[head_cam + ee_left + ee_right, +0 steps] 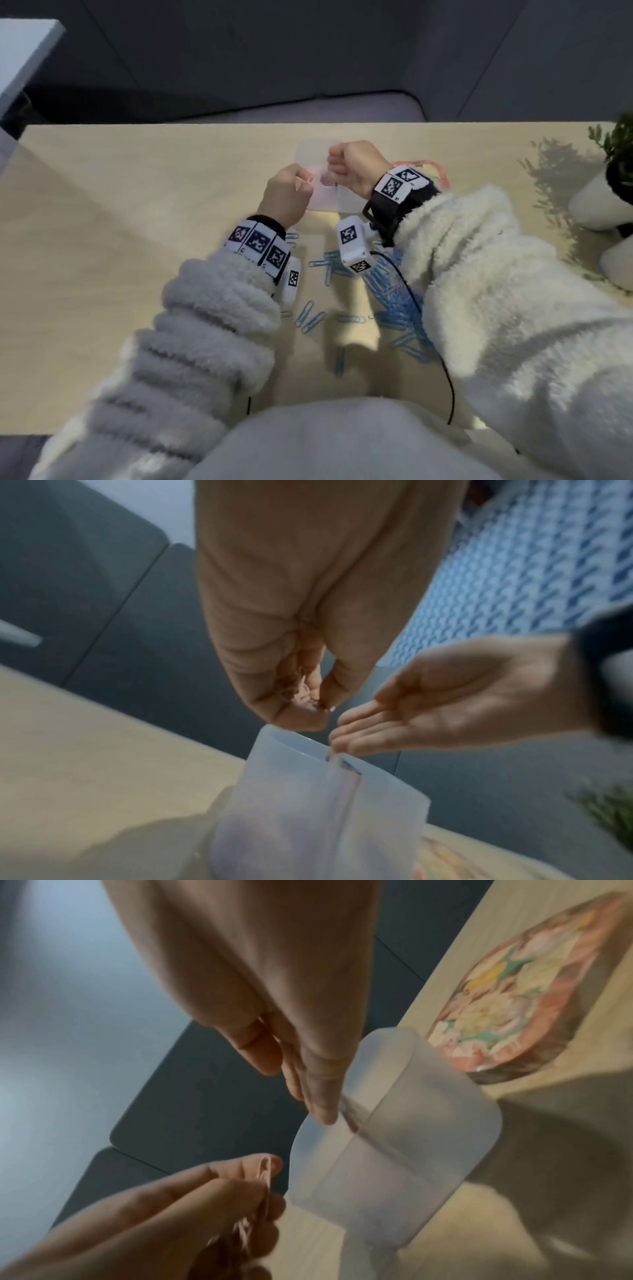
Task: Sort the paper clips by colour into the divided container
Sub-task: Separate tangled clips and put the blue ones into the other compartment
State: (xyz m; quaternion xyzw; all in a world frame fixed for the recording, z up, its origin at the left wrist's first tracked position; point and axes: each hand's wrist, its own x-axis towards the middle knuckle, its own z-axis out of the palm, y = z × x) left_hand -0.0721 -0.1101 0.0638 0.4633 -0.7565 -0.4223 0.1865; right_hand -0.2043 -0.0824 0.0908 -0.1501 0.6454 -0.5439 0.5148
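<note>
pale wood table [102, 240] carries it all. the translucent divided container [394, 1150] stands upright at its far middle, light thin plastic, easy to tip if bumped at the rim. blue paper clips [390, 291] lie heaped near the front edge. the left hand [284, 647] curls round a bunch of pink paper clips [263, 1180] over the container. the right hand [428, 702] holds straight fingers pressed together at the divider. clips are slick springy wire that tangles; pinch across the loops

The container [404, 1153] is frosted translucent plastic, the table [120, 205] matt pale wood, the sleeves [496, 291] fuzzy fleece.
</note>
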